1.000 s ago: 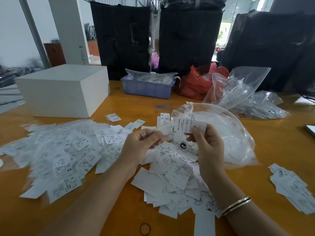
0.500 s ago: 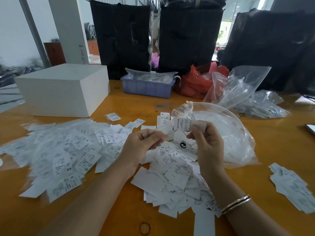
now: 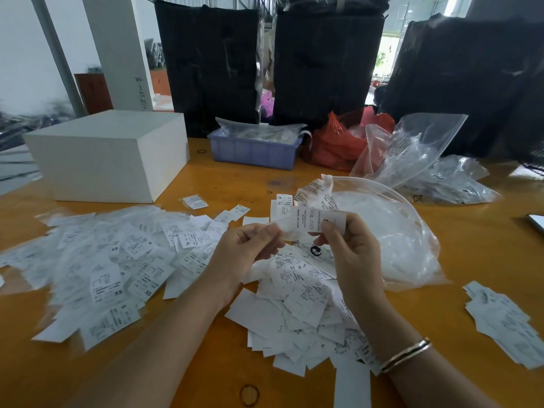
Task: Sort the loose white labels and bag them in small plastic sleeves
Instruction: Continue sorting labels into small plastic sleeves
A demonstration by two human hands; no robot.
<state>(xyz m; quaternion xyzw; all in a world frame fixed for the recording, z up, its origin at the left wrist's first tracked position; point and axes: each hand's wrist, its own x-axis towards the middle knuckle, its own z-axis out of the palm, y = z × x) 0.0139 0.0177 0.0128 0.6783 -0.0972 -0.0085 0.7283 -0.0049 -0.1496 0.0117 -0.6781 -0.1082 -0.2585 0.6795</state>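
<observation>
1. Already bagged, by the look of it: wide spread of sleeved labels (image 3: 97, 260) at table left.
2. Still loose: big heap of white labels (image 3: 297, 307) under both wrists; well short of done.
3. Mid-bagging now: right hand (image 3: 350, 245) pinching one label (image 3: 315, 220); left hand (image 3: 247, 248) pinching a clear sleeve (image 3: 284, 228) at its end.

Orange wooden table (image 3: 485, 260) bearing a white box (image 3: 109, 154), with loose labels (image 3: 117, 266) spread before it, a lilac tray (image 3: 253, 151) to its right, clear bags (image 3: 391, 231) further right.
</observation>
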